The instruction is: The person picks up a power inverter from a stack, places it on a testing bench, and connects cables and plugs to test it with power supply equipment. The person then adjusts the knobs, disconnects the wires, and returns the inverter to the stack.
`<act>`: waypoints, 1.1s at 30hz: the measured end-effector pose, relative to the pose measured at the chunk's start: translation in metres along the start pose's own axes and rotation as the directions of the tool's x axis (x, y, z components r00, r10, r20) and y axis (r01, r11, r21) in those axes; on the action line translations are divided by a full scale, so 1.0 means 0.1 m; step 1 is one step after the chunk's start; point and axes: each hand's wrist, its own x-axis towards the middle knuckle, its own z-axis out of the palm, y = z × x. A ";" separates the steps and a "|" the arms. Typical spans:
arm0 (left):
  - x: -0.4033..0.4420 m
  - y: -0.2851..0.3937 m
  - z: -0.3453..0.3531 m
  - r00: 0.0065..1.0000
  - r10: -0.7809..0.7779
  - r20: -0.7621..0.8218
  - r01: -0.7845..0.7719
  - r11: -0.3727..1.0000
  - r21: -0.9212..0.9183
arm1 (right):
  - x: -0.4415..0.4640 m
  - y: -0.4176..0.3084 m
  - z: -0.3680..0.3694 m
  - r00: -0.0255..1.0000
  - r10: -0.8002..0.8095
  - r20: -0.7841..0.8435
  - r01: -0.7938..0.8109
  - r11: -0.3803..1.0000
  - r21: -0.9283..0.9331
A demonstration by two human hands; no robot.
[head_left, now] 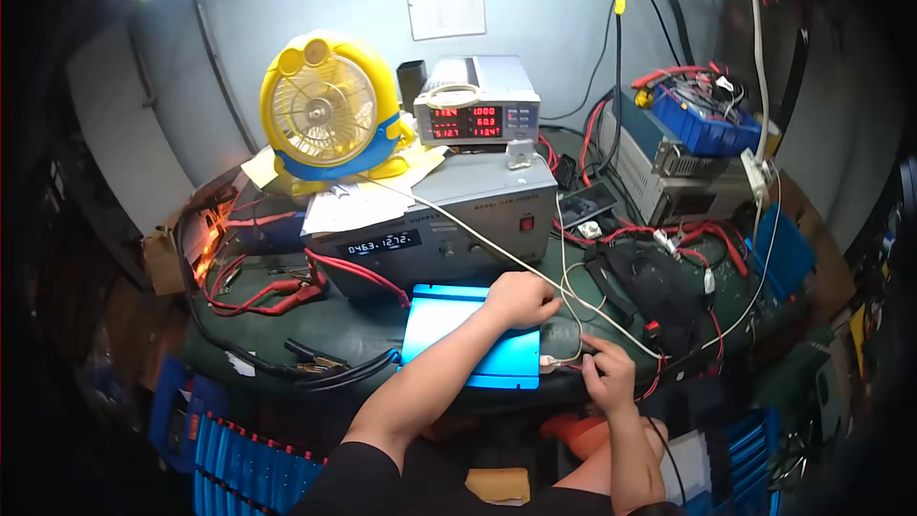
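Note:
A blue metal box that looks like a power inverter (449,325) lies flat at the front edge of the bench. My left hand (521,301) is closed over its far right corner, and the fingertips are hidden. My left forearm crosses the top of the box. Off its right end, my right hand (609,370) is raised with index finger and thumb apart, close to a thin white cable. A pale plug (549,361) sits at the box's right end, with thin leads running toward my right hand. Thick black cables (358,375) leave its left side.
Behind the box stands a grey power supply (458,220) with a lit display. On it are a yellow fan (325,115), papers and a meter (478,110) with red digits. Red clamp leads (287,296) lie left. A black bag (654,291) and blue bin (702,115) are right.

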 end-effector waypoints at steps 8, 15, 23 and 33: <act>0.00 -0.10 0.11 0.999 0.019 -0.044 -0.019 1.000 -0.003 | 0.25 -0.29 0.40 0.920 -0.375 -0.118 0.372 0.927 -0.048; 0.01 -0.05 0.03 1.000 -0.007 0.023 0.007 1.000 0.012 | 0.29 -0.82 0.72 0.865 -0.473 0.169 0.428 0.870 0.246; 0.00 -0.06 0.05 1.000 0.002 0.013 -0.002 1.000 0.004 | 0.36 -0.88 0.81 0.920 -0.313 0.236 0.256 0.935 0.244; -0.01 -0.09 0.09 0.999 0.016 -0.045 -0.015 1.000 0.022 | 0.34 -0.85 0.82 0.925 -0.292 0.243 0.224 0.936 0.272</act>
